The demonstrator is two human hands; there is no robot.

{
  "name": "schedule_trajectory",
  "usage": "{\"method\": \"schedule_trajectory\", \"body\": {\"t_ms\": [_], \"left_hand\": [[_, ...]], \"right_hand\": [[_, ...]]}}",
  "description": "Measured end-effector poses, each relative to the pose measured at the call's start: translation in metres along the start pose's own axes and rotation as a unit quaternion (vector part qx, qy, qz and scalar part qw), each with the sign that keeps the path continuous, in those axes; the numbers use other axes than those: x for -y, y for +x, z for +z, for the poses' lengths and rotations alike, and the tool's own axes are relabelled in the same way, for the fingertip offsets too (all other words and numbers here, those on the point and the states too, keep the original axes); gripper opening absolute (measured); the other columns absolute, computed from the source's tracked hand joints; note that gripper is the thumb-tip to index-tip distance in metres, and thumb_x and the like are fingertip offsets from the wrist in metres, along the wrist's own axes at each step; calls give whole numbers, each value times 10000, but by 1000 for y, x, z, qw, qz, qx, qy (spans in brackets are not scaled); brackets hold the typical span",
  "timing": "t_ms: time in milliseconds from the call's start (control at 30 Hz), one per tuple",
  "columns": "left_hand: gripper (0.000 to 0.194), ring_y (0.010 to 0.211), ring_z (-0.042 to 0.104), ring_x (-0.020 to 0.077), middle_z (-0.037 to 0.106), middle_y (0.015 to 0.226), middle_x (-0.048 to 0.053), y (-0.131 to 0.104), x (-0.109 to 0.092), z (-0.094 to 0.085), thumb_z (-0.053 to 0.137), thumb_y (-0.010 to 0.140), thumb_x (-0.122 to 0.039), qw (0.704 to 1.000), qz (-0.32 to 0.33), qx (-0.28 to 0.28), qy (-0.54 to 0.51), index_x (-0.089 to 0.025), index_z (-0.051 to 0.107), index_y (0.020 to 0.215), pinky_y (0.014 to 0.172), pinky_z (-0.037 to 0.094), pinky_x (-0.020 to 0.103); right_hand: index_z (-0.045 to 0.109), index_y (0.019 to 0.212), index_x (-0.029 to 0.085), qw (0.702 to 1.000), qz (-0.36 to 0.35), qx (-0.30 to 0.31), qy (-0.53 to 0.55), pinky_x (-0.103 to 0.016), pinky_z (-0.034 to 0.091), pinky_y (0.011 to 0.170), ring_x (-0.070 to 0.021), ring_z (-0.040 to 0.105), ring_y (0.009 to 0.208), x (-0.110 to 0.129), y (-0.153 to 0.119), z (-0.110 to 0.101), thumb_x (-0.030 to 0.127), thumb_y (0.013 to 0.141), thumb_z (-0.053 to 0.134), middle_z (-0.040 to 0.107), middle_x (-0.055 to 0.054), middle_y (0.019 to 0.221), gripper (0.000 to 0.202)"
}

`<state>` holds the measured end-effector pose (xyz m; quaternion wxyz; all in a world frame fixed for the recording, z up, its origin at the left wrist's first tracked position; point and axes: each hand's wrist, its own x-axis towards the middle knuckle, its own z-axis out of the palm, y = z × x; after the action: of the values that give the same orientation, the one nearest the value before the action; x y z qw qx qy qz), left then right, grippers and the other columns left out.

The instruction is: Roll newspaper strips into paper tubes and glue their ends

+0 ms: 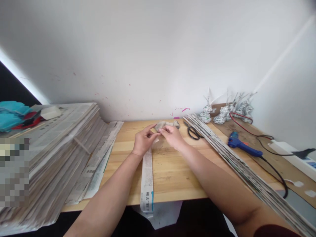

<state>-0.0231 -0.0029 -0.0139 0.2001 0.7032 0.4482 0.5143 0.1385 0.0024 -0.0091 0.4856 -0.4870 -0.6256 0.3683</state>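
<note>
A long strip of newspaper runs up the wooden table from its front edge, where its lower end hangs over. At its far end my left hand pinches the strip between thumb and fingers. My right hand meets it there, thumb and fingers pressed together at the same upper end. What the right fingertips grip is too small to make out. Just behind both hands lies a crumpled greyish cloth.
Stacked newspapers fill the left side. To the right are black scissors, a bundle of rolled paper sticks, a blue glue gun, a power strip and woven paper figures by the wall.
</note>
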Motion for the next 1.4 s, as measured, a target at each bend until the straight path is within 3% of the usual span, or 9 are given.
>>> {"method": "schedule_trajectory", "body": {"t_ms": [200, 333, 433, 500, 600, 733, 833, 1067, 1400], "left_hand": [[286, 494, 448, 67, 583, 550, -27, 6, 8, -2, 685, 757, -407, 996, -42, -67, -39, -165, 761, 889, 496, 370, 180], [268, 507, 490, 77, 637, 588, -2, 6, 9, -1, 709, 726, -383, 994, -66, -65, -66, -150, 758, 849, 480, 375, 181], [242, 530, 532, 89, 688, 656, 26, 5, 3, 0, 723, 713, -365, 991, -76, -60, -92, -146, 754, 812, 488, 399, 186], [224, 562, 565, 97, 715, 712, 44, 4, 0, 1, 737, 701, -349, 989, -77, -59, -113, -146, 750, 794, 510, 422, 190], [213, 577, 580, 100, 718, 719, 51, 4, -3, 3, 762, 678, -335, 985, -75, -57, -141, -143, 737, 768, 530, 436, 194], [221, 578, 582, 100, 705, 700, 46, 4, -4, 4, 784, 656, -330, 981, -65, -43, -179, -141, 712, 746, 541, 444, 199], [229, 589, 589, 104, 698, 700, 41, 5, -4, 4, 793, 648, -333, 979, -56, -41, -193, -145, 693, 729, 551, 453, 205], [240, 540, 544, 84, 640, 616, -1, 3, -6, 3, 802, 645, -320, 979, -42, -24, -196, -152, 639, 701, 511, 414, 190], [256, 540, 524, 66, 600, 617, -28, 0, -6, 7, 786, 671, -277, 974, -43, 22, -220, -160, 563, 722, 520, 390, 176]], "right_hand": [[539, 680, 192, 992, 16, 18, 123, -250, 419, 603, -117, 535, 608, 35, -14, -3, 322, 807, 600, 591, 16, 656, 192], [650, 768, 182, 967, -29, 248, 56, -256, 483, 693, -136, 634, 711, 71, -58, -17, 247, 810, 616, 670, -6, 737, 85], [732, 937, 209, 872, -26, 488, -22, -241, 493, 752, -149, 686, 829, 88, -92, -36, 198, 833, 585, 734, -22, 895, 181], [726, 1059, 232, 834, -14, 548, -60, -231, 494, 773, -169, 689, 895, 90, -102, -48, 247, 754, 708, 735, -26, 998, 306], [720, 1086, 227, 866, 3, 494, -78, -247, 499, 781, -183, 684, 922, 81, -91, -59, 331, 771, 708, 736, -37, 1015, 332], [733, 886, 192, 975, -10, 196, -103, -288, 498, 708, -180, 671, 772, 56, -47, -54, 356, 811, 648, 734, -36, 826, 199], [714, 900, 183, 995, -14, 60, -82, -300, 495, 696, -173, 651, 746, 40, -21, -40, 325, 777, 671, 724, -42, 830, 193], [673, 895, 184, 997, -33, 49, 51, -320, 524, 758, -173, 667, 790, 19, -20, -12, 293, 753, 692, 718, -53, 900, 179], [661, 1000, 194, 995, -74, 38, 45, -326, 540, 749, -198, 672, 844, 7, -32, -5, 333, 793, 691, 713, -73, 934, 251]]}}
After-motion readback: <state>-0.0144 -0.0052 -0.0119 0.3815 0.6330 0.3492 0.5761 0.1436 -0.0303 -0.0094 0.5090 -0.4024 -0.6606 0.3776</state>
